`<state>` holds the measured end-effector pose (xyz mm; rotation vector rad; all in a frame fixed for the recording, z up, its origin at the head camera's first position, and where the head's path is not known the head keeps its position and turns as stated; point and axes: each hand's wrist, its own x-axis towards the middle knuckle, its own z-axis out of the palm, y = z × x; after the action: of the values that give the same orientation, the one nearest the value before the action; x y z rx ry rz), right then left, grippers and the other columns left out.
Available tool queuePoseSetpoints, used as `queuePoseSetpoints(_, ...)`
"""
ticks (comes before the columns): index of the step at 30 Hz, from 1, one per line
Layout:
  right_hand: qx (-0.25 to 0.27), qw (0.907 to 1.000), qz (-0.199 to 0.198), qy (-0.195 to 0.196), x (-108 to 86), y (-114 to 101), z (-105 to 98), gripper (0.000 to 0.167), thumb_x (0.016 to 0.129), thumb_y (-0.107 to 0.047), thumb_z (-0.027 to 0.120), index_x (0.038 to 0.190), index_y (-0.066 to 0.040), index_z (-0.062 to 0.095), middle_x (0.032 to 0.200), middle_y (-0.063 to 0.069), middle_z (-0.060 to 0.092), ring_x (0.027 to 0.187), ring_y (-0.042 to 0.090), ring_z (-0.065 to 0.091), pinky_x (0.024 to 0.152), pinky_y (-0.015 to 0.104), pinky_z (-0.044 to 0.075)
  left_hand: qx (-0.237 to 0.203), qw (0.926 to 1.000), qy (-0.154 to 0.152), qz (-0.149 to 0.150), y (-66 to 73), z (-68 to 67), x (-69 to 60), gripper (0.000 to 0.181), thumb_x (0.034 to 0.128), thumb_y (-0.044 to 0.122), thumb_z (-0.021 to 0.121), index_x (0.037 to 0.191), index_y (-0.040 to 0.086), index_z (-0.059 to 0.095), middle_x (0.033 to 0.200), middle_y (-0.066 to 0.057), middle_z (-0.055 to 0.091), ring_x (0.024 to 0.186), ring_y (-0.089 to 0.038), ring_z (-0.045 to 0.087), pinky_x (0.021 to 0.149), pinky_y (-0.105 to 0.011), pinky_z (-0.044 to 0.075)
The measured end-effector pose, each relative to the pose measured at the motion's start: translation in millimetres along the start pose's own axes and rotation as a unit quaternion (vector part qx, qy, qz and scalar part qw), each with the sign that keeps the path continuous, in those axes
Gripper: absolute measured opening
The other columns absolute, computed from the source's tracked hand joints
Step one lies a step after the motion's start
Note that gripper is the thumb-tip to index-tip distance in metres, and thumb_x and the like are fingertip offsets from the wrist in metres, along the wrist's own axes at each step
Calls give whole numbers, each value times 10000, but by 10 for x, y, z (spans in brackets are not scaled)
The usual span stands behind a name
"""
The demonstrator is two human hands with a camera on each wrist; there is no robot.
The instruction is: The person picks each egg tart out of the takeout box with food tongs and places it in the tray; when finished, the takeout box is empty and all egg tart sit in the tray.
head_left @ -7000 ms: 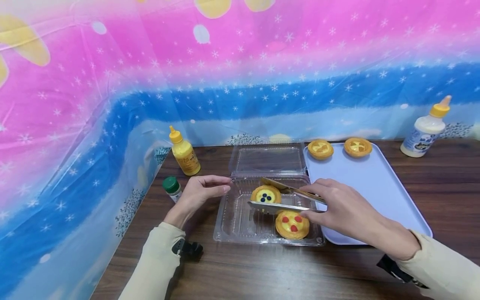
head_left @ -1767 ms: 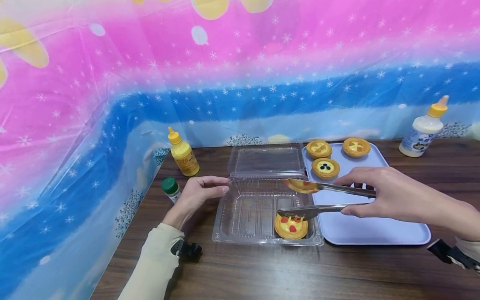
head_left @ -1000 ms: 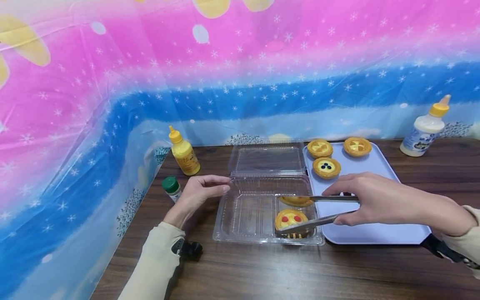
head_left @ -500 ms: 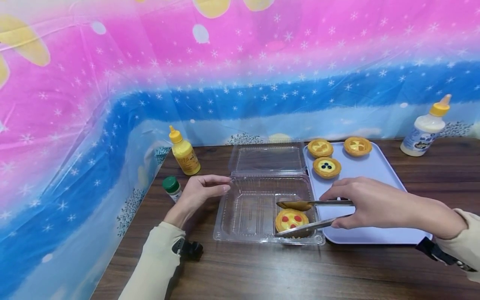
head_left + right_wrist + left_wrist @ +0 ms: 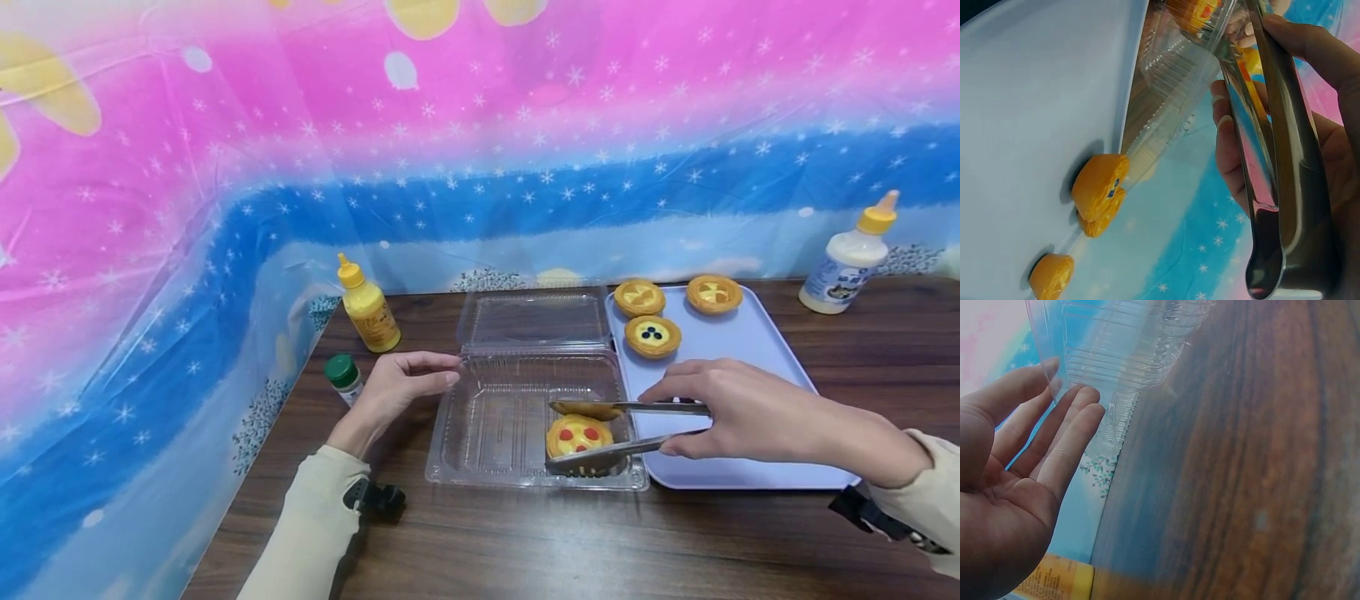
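My right hand (image 5: pixel 757 417) holds metal tongs (image 5: pixel 637 407), thumb on one arm and fingers on the other. The tongs' ends stand on both sides of a tart (image 5: pixel 577 435) with red toppings, touching it, at the right of the clear plastic clamshell container (image 5: pixel 487 475); whether it is off the bottom I cannot tell. With thumb and fingertips, my left hand (image 5: pixel 401 387) holds the container's left rim, closer in the left wrist view (image 5: pixel 1029 450). On the pale lilac tray (image 5: pixel 750 471) sit a blueberry tart (image 5: pixel 652 337) and two plain-topped tarts, one left (image 5: pixel 639 297) and one right (image 5: pixel 714 295).
A yellow squeeze bottle (image 5: pixel 371 312) and a green-capped jar (image 5: pixel 344 377) stand left of the container. A white squeeze bottle (image 5: pixel 847 262) stands beyond the tray at the right. The container's lid (image 5: pixel 532 317) lies back toward the patterned cloth (image 5: pixel 480 167).
The blueberry tart has moved from the container to the tray. Since then the tongs have come down around the red-topped tart, which has shifted slightly left and away. My left hand has not moved.
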<state>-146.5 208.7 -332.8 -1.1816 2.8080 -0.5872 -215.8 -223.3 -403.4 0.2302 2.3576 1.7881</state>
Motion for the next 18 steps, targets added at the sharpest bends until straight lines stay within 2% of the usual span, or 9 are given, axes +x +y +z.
queuePoseSetpoints(4,46,9999,45,136,-13,4,13,453,885,-387,888,1271,-183,767,1234,-28,726,1017,137,705,744,351,593,-87,10000,-13,5,-11,-5,0,332,926,171,858,1223,41,790,1220,-94,770,1054,-189,740,918,-316,587)
queuePoseSetpoints(9,2,9993,47,364,-25,4,21,452,888,-370,889,1278,-180,761,1237,-15,724,966,89,683,692,310,567,6,10000,-16,43,-25,-8,-1,330,930,186,855,1224,49,792,1230,-85,767,1073,-187,730,921,-314,583)
queuePoseSetpoints(15,-189,9971,50,737,-60,-1,-37,462,866,-319,912,1281,-188,758,1259,-3,726,1039,166,711,722,334,590,-39,10000,-32,37,-30,-11,1,335,931,183,855,1228,43,787,1227,-93,767,1063,-191,735,921,-316,584)
queuePoseSetpoints(18,-302,9955,75,894,-84,5,-102,469,854,-305,923,1279,-195,757,1241,-37,726,1016,138,706,717,337,585,-33,10000,-26,34,-25,-12,2,335,930,182,855,1227,42,788,1215,-97,771,1054,-190,737,922,-313,581)
